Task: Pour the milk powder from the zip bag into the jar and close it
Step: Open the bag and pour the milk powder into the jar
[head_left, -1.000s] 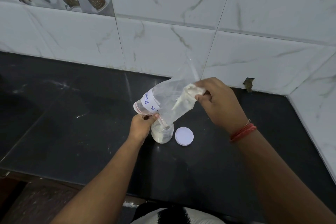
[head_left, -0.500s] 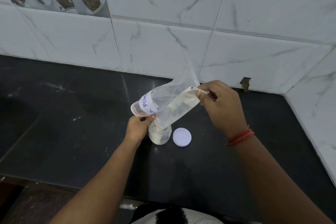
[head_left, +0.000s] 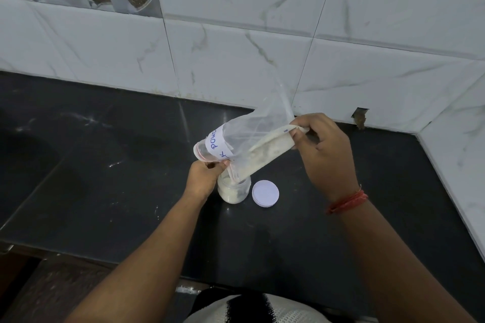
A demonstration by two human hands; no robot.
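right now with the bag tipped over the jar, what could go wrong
1. The zip bag mouth looks wider than the jar opening, so powder sliding along its lower fold could spill onto the black counter.
2. Neither hand holds the jar: the left hand pinches the bag mouth and the right hand lifts the far end, so a tug might tip it.
3. The white lid lies close by and could catch stray powder.

Black countertop [head_left: 105, 191], white marble-tiled walls [head_left: 236, 47]

L hand [head_left: 204, 178]: pinches zip bag [head_left: 246, 144] mouth over jar [head_left: 233, 190]
R hand [head_left: 322, 152]: lifts bag's far end
Lid [head_left: 265, 193]: on counter [head_left: 105, 178], just beside jar
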